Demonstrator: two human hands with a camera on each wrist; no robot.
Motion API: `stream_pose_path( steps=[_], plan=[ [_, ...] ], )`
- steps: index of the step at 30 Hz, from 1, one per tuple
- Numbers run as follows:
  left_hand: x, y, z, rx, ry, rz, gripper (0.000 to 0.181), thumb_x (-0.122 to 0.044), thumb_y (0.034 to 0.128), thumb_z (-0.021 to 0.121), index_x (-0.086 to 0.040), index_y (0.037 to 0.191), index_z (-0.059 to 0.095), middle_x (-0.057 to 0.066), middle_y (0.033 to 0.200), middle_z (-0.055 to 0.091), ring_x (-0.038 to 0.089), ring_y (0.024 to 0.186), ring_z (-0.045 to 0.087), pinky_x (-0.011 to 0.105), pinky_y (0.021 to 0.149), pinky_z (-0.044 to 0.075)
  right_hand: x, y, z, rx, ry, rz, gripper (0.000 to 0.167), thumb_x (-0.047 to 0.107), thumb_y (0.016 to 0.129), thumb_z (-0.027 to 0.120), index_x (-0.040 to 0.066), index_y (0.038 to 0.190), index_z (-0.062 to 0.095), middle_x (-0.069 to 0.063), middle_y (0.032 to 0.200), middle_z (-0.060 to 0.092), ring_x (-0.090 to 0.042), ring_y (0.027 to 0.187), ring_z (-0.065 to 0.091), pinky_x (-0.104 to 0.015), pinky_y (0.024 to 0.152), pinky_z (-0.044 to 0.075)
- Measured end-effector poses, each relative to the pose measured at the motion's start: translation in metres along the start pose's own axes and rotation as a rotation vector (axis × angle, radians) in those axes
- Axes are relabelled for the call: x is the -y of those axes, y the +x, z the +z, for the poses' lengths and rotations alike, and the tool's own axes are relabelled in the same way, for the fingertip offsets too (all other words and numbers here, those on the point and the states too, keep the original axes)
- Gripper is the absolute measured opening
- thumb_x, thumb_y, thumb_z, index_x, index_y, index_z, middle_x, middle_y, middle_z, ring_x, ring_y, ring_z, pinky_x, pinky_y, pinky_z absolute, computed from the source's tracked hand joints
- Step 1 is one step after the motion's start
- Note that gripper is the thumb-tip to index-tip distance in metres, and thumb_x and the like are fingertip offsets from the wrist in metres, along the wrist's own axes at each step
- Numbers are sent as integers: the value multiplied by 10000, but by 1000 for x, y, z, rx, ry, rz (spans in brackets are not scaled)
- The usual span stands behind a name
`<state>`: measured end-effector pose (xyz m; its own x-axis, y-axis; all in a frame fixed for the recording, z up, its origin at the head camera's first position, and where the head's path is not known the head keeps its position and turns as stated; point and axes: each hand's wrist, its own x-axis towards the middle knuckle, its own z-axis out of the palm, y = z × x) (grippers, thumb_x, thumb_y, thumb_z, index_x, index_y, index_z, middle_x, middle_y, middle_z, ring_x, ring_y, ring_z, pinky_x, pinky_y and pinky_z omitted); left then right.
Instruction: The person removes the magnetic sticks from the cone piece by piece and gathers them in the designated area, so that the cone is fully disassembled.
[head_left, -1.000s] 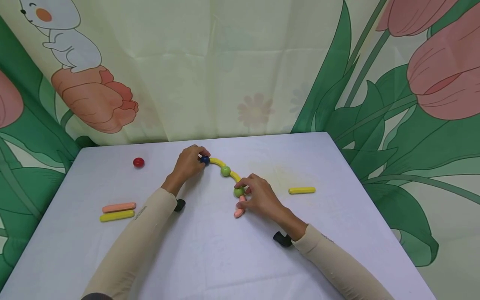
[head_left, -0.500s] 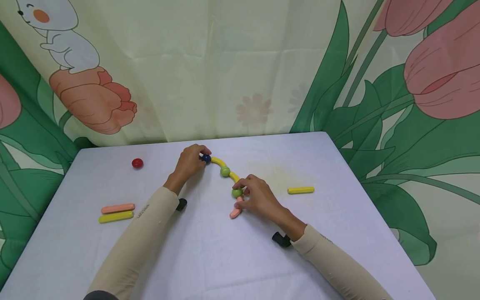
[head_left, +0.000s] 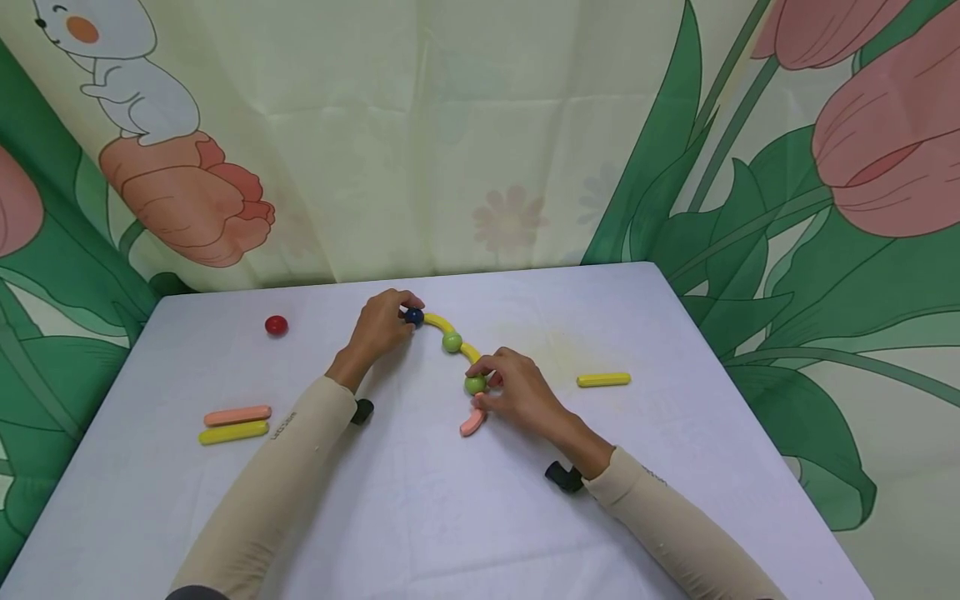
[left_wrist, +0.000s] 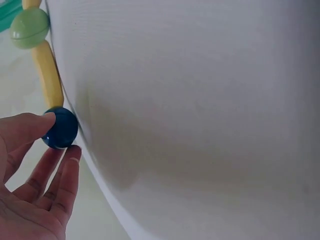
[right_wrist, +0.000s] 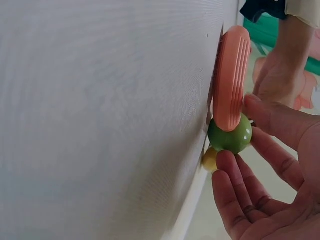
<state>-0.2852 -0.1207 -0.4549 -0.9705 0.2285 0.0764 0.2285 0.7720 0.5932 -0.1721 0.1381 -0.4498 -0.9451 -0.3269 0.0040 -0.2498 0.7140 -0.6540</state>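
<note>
My left hand pinches a dark blue ball between thumb and fingers in the left wrist view. A curved yellow rod joins that ball to a green ball. Another yellow rod leads on to a second green ball, which my right hand holds with its fingertips. Against this ball lies the end of a curved pink rod, and my right thumb touches the rod's side. Part of the joint is hidden by the right hand in the head view.
On the white table, a red ball lies back left. Nearer, a straight pink rod lies beside a straight yellow rod. Another short yellow rod lies to the right. A printed curtain hangs behind the table.
The near end of the curved pink rod has swung a little to the left. The blue ball has shifted slightly right with my left hand, and both hands keep their holds.
</note>
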Motion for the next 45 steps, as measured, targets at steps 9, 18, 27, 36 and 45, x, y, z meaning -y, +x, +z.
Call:
stream_pose_path(
  steps=[9,18,27,36,45],
  plan=[
    [2,-4,0,-18,-1,20,332,11,912,763,-85,1231,754,140,1202,701,335,1132,692,485,1013,540,-1,1,-1,-1,15,-17,322,79,839,902,195,1121,799,18,1009,657,-162,923,676,-331,846,538],
    [2,-9,-1,-37,12,37,335,-4,911,773,-83,1235,752,143,1198,706,340,1123,693,491,1001,542,-1,3,-1,2,25,-8,308,58,858,881,199,1119,800,-12,1027,670,-104,893,658,-324,841,553],
    [-5,-16,3,-76,28,49,337,-48,921,798,-105,1250,751,156,1265,674,351,1159,654,515,1023,536,-3,5,0,0,19,-14,324,68,847,892,200,1128,798,-9,1026,675,-127,907,681,-322,840,567],
    [-24,-38,2,-88,0,159,320,-63,908,819,-97,1222,764,164,1208,698,351,1127,639,482,983,532,-6,6,-2,10,47,-6,328,81,859,887,208,1148,796,-7,1037,680,-113,906,689,-294,832,594],
    [-47,-73,11,-37,-40,178,293,-99,902,851,-99,1179,758,108,1147,755,278,1025,689,411,869,581,-10,10,-4,31,69,-8,312,75,867,879,207,1139,800,11,1041,686,-119,904,685,-280,819,603]
  ],
)
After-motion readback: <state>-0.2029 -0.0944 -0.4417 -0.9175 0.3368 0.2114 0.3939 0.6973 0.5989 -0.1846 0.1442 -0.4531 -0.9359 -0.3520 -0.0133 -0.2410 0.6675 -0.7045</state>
